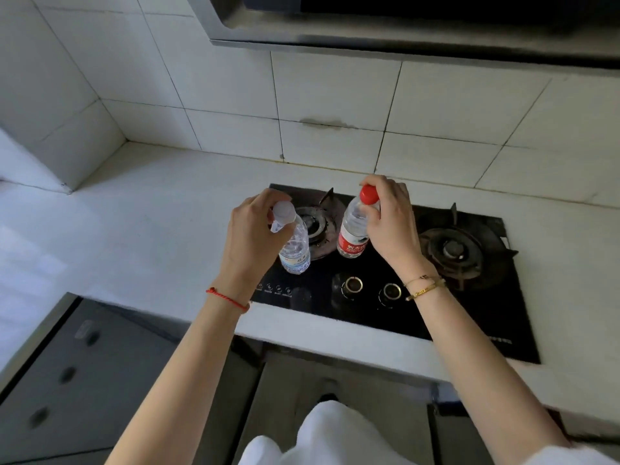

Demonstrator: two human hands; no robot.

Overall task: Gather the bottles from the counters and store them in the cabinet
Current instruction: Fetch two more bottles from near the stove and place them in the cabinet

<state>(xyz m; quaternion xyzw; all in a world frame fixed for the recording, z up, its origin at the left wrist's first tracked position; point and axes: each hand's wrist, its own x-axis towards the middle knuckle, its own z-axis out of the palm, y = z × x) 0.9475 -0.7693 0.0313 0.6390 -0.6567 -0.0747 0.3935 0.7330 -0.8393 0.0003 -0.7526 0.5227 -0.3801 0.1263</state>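
A clear water bottle with a white cap and pale blue label (295,245) is gripped at its neck by my left hand (253,231), over the left side of the black gas hob (486,307). A second clear bottle with a red cap and red label (354,229) is gripped near its top by my right hand (391,223), between the two burners. Both bottles are upright, slightly tilted; whether their bases touch the hob I cannot tell.
The hob has a left burner (317,226), a right burner (453,250) and two knobs (352,285) along its front. White counter (141,229) spreads left to a tiled corner. A range hood (369,31) hangs overhead. Grey cabinet fronts (84,380) lie below the counter.
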